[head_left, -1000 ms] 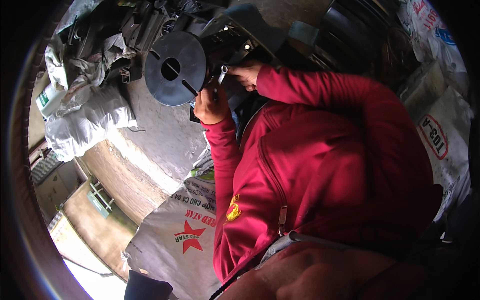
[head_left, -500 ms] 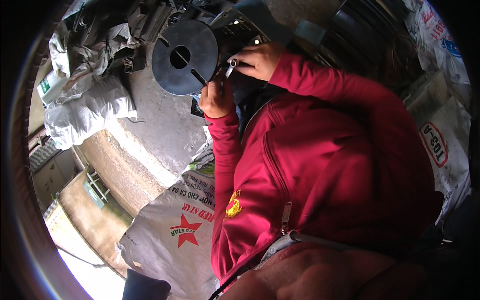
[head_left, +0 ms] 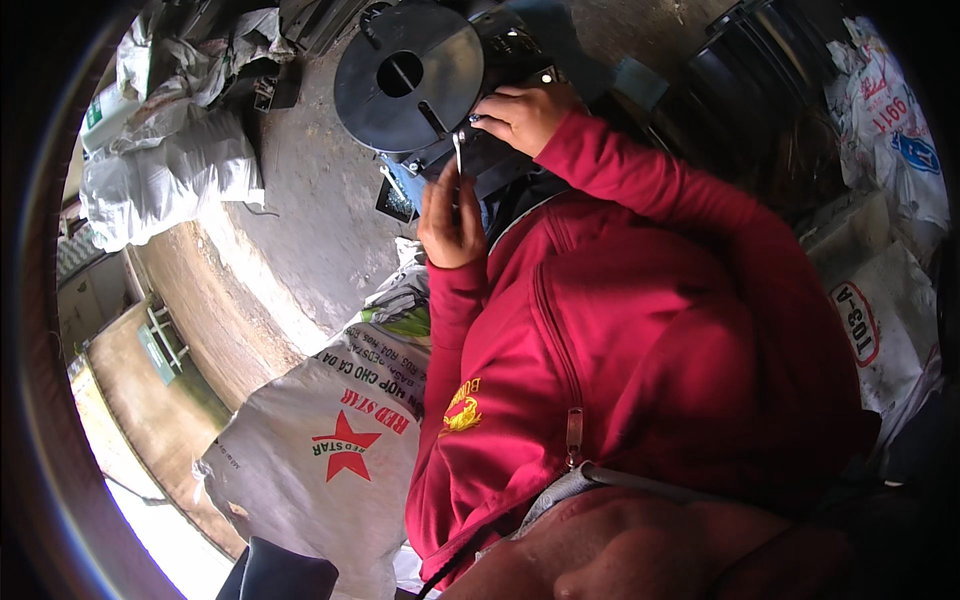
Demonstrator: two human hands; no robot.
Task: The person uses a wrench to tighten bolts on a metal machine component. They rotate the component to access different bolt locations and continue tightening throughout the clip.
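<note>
My left hand (head_left: 450,222) grips a small silver wrench (head_left: 459,158), its head pointing up toward the edge of a round black metal disc (head_left: 450,65). The disc has a centre hole and narrow slots, and sits on a dark metal frame. My right hand (head_left: 528,115) is at the disc's right edge, fingertips pinched by a small shiny piece too tiny to name. Below the disc, beside my left hand, lies a small dark tray (head_left: 394,203) with little bits of hardware in it.
White sacks (head_left: 165,180) lie on the concrete floor (head_left: 310,200) at the left. A large printed sack (head_left: 300,470) is close by my left arm. More sacks (head_left: 885,130) stand at the far right, near dark metal parts (head_left: 765,60).
My left hand has drawn back toward me with the wrench. My right fingers, earlier at the wrench's head, are now apart from it. The whole view has shifted, with the disc higher and further right.
</note>
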